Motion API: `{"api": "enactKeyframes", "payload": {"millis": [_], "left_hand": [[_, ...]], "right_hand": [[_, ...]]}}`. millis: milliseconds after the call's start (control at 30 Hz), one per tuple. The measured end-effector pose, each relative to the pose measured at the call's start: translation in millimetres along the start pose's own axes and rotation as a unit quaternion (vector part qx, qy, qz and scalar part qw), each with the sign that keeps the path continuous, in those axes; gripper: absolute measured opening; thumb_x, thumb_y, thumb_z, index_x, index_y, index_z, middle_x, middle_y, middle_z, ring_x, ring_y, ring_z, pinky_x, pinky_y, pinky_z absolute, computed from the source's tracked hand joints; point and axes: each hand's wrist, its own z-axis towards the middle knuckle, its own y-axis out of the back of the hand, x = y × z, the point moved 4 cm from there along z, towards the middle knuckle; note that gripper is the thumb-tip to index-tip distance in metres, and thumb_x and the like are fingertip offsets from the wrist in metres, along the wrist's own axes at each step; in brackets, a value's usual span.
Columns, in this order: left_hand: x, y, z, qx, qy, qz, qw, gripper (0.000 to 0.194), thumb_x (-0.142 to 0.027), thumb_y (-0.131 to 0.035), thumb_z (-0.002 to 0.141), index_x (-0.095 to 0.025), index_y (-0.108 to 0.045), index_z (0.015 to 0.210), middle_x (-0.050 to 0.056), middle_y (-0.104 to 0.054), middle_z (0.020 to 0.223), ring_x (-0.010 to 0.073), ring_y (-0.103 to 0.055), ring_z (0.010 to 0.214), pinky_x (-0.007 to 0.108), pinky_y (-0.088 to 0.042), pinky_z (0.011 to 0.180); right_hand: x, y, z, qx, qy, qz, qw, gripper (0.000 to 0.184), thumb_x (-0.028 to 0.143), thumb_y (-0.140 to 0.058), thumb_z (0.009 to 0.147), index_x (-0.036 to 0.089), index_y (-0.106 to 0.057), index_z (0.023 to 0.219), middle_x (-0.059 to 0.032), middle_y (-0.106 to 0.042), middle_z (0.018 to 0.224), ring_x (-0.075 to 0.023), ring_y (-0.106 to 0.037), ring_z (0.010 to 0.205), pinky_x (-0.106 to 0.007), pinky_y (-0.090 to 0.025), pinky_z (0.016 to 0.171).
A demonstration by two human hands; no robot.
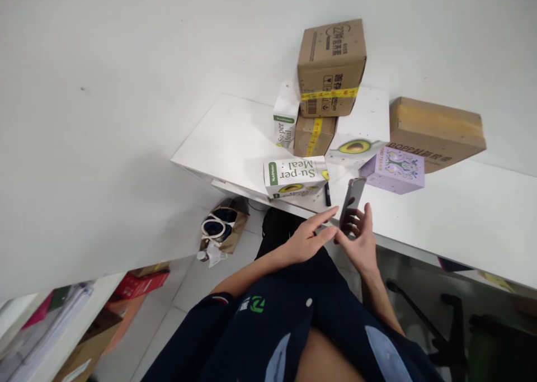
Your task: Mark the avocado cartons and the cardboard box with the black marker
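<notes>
My right hand (361, 243) is closed around a grey phone (351, 199), held upright over the near edge of the white table (461, 214). Just left of it, my left hand (307, 240) is open, its fingers stretched out towards the lower part of the phone. Whether a fingertip touches the phone I cannot tell. A white and green "Su-per Meal" box (296, 176) lies on the table right behind the hands. A black pen (326, 193) lies between that box and the phone.
Behind stand a second "Su-per Meal" box (286, 119), two stacked cardboard boxes (331, 69), a white avocado-print box (361, 126), a purple box (393, 169) and a flat cardboard box (434, 131). A paper bag (222, 225) sits on the floor; shelves with a red box (140, 284) lower left.
</notes>
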Motion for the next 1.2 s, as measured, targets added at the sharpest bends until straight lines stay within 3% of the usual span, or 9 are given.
{"api": "enactKeyframes", "payload": {"millis": [100,233,333,400,700,800,900,1033,1200], "left_hand": [[-1.2,24.3,-6.2,-0.078,-0.034,0.089,0.992,0.037,-0.040,-0.063,0.094,-0.022,-0.072,0.125,0.010,-0.077,0.119,0.0200,-0.072,0.100,0.035,-0.058,0.094],[-10.7,75.2,-15.3,-0.256,-0.082,0.112,0.957,0.030,-0.042,-0.065,0.092,-0.021,-0.076,0.110,0.005,-0.077,0.090,0.0135,-0.068,0.076,0.026,-0.056,0.073],[-13.7,113.4,-19.9,-0.384,-0.112,0.116,0.909,0.030,-0.045,-0.068,0.090,-0.022,-0.073,0.108,0.000,-0.068,0.078,0.0095,-0.059,0.064,0.022,-0.050,0.061],[-10.6,132.5,-19.2,-0.421,-0.113,0.119,0.892,0.033,-0.046,-0.069,0.089,-0.022,-0.070,0.112,-0.002,-0.062,0.076,0.0080,-0.054,0.060,0.021,-0.046,0.058],[10.4,159.4,-4.4,-0.398,-0.033,0.155,0.904,0.048,-0.057,-0.061,0.093,-0.023,-0.062,0.128,0.001,-0.061,0.086,0.0076,-0.054,0.058,0.021,-0.047,0.054],[13.3,159.2,-0.3,-0.378,-0.006,0.130,0.917,0.057,-0.065,-0.059,0.092,-0.022,-0.062,0.131,0.003,-0.063,0.088,0.0104,-0.059,0.062,0.022,-0.051,0.054],[16.8,157.5,2.9,-0.362,0.019,0.093,0.927,0.067,-0.071,-0.061,0.087,-0.023,-0.061,0.135,0.006,-0.067,0.099,0.0128,-0.062,0.066,0.024,-0.053,0.055],[17.0,151.2,7.1,-0.340,0.023,0.108,0.934,0.066,-0.069,-0.060,0.089,-0.024,-0.062,0.137,0.011,-0.069,0.123,0.0187,-0.068,0.088,0.027,-0.057,0.068],[10.4,152.9,11.2,-0.326,0.000,0.130,0.936,0.063,-0.063,-0.062,0.090,-0.022,-0.061,0.137,0.014,-0.061,0.144,0.0276,-0.060,0.129,0.036,-0.056,0.099]], "right_hand": [[-7.8,25.0,20.4,-0.043,-0.055,-0.156,0.985,0.119,0.056,-0.074,0.072,0.012,-0.012,0.164,-0.0240,-0.053,0.148,-0.0386,-0.059,0.128,-0.057,-0.050,0.107],[-10.7,43.9,48.2,-0.038,-0.102,-0.362,0.926,0.112,0.050,-0.069,0.077,0.006,-0.012,0.163,-0.0304,-0.049,0.150,-0.0485,-0.051,0.136,-0.063,-0.046,0.107],[-16.6,45.5,59.1,-0.003,-0.118,-0.424,0.898,0.107,0.051,-0.065,0.080,0.008,-0.014,0.163,-0.0293,-0.049,0.150,-0.0486,-0.054,0.132,-0.060,-0.050,0.102],[-23.7,44.6,61.5,0.018,-0.117,-0.440,0.890,0.104,0.052,-0.062,0.081,0.006,-0.018,0.162,-0.0292,-0.050,0.149,-0.0470,-0.054,0.131,-0.057,-0.050,0.102],[-54.4,50.0,60.3,0.036,-0.071,-0.444,0.892,0.096,0.053,-0.059,0.083,0.000,-0.029,0.157,-0.0293,-0.057,0.145,-0.0450,-0.052,0.131,-0.056,-0.044,0.109],[-50.5,53.6,59.6,0.026,-0.057,-0.433,0.899,0.091,0.057,-0.060,0.084,0.004,-0.038,0.154,-0.0293,-0.055,0.148,-0.0469,-0.050,0.134,-0.061,-0.044,0.108],[-30.8,47.9,65.0,-0.008,-0.014,-0.349,0.937,0.082,0.059,-0.057,0.086,0.009,-0.047,0.151,-0.0259,-0.058,0.145,-0.0431,-0.055,0.129,-0.059,-0.047,0.105],[8.5,7.6,82.9,0.046,0.033,-0.129,0.990,0.084,0.061,-0.065,0.082,0.016,-0.048,0.151,-0.0189,-0.069,0.132,-0.0304,-0.069,0.104,-0.051,-0.058,0.094],[50.5,-59.0,100.7,0.189,0.118,-0.018,0.975,0.084,0.050,-0.075,0.078,0.025,-0.046,0.153,-0.0117,-0.068,0.138,-0.0266,-0.068,0.109,-0.049,-0.057,0.100]]}}
